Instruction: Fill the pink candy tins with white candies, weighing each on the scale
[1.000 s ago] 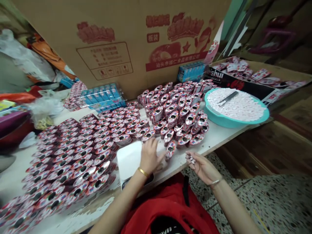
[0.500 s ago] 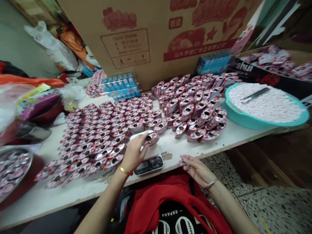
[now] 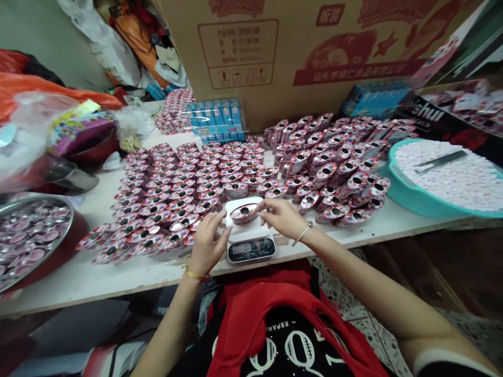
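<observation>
A small oval pouch (image 3: pixel 242 214), printed pink and red with a dark opening on top, stands on the white platform of a kitchen scale (image 3: pixel 251 250). My left hand (image 3: pixel 209 240) is just left of the scale, its fingers apart and holding nothing. At the pouch's right end is my right hand (image 3: pixel 282 219), with thumb and fingers pinched together. Whatever may be between those fingertips is too small to make out. Rows of similar open-topped pouches (image 3: pixel 181 192) stand left of and behind the scale, and a looser cluster of pouches (image 3: pixel 326 170) leans together to the right.
To the right is a turquoise basin (image 3: pixel 408 191) heaped with small white pieces, a metal tool (image 3: pixel 442 161) lying on top. A metal bowl (image 3: pixel 68 230) of pinkish wrapped pieces stands at the left. Behind are a large carton (image 3: pixel 291 63) and blue packs (image 3: pixel 216 119).
My left hand has let go of the pouch, which now rests on the scale. My right hand has come up from the table edge to the pouch's right end. The view has shifted.
</observation>
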The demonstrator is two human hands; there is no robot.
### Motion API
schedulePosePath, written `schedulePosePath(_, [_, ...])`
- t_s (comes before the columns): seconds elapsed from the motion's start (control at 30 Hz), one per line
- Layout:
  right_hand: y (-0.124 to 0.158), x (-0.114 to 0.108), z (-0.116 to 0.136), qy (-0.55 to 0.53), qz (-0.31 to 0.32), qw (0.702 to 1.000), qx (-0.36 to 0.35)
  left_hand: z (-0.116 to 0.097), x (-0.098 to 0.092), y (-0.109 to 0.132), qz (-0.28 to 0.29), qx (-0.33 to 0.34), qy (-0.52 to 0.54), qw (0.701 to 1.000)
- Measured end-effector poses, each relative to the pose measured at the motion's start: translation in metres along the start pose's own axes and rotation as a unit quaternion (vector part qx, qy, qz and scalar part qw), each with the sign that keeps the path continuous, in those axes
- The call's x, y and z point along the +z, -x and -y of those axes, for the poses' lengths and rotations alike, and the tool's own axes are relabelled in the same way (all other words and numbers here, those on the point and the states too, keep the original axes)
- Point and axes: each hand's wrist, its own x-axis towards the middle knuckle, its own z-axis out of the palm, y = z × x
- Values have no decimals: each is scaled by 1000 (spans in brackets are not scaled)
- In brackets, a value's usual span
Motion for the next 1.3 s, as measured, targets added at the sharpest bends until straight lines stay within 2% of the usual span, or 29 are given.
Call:
schedulePosePath(0.1, [-26, 10, 18, 191, 1, 978, -79, 3, -8, 22, 1, -27, 20, 999])
schedulePosePath(0.2, [-38, 16, 23, 272, 14, 958, -89, 5, -13, 39, -8, -58, 48, 997])
schedulePosePath(0.37, [-36, 15, 21, 288, 25, 952, -97, 7, -17, 53, -39, -95, 61, 993])
schedulePosePath(0.57, [-37, 16, 23, 301, 29, 948, -96, 10, -13, 55, -41, -92, 66, 993])
schedulePosePath(0.87, [-46, 29, 15, 373, 73, 919, -107, 13, -6, 56, -13, -94, 83, 992])
schedulePosePath(1.1, [-46, 36, 23, 351, 65, 928, -112, 12, -6, 57, -4, -98, 85, 992])
schedulePosePath(1.2, [-38, 13, 32, 327, 24, 933, -148, 10, -6, 57, -5, -100, 87, 991])
schedulePosePath(1.27, [-26, -26, 34, 306, -52, 936, -168, 9, -6, 59, -14, -101, 84, 991])
schedulePosePath(1.3, [-18, -53, 32, 302, -113, 932, -164, 8, -5, 61, -20, -102, 80, 991])
